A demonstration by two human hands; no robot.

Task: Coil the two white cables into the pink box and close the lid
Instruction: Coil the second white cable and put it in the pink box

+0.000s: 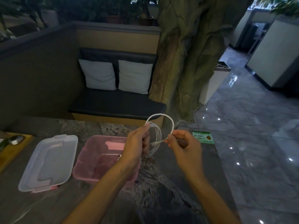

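Fingers of the left hand are curled tight around a bundle of loops of white cable, thumb pressed on top; the right hand pinches the free end of the same cable narrowly between thumb and forefinger, just right of the bundle. We read this as the coiling step on one cable: several turns are gathered, one larger loop arches above both hands at frame centre, and a connector tip shows between them. The pink box sits open on the marble table, directly below and left of the left hand; we cannot make out any cable inside it. Its clear lid lies flat beside it at lower left. A thin white line trails across the lower-left corner, possibly the second cable; we cannot tell for sure. Next, we judge: wrap the last loop in, lower the coil into the box without letting it spring open.
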